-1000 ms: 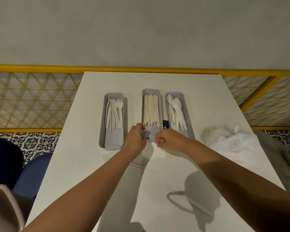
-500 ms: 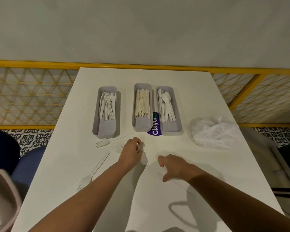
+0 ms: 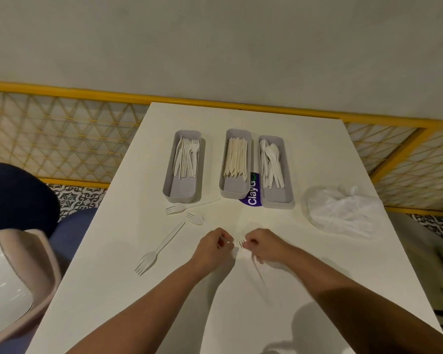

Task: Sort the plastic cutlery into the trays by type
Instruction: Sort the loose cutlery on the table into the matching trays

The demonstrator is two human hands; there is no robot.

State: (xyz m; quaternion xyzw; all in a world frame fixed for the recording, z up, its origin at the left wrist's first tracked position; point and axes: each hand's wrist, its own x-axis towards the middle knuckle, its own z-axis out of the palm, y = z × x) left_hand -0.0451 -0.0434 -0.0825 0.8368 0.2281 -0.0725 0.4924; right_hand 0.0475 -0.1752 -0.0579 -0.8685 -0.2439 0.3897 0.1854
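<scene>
Loose forks [image 3: 146, 260] lie before the trays [image 3: 182, 199] while the right hand [image 3: 262, 245] pinches a white fork [image 3: 241, 243]; the left hand [image 3: 214, 247] is curled, its grip unclear.

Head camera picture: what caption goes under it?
Left hand and right hand pinch plastic cutlery before three sorted trays, loose forks waiting.

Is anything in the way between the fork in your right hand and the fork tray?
Yes, low down: two loose white plastic forks lie just before the grey rectangular fork tray. Lifted over them, the right hand's white fork seems to have a free way.
</scene>
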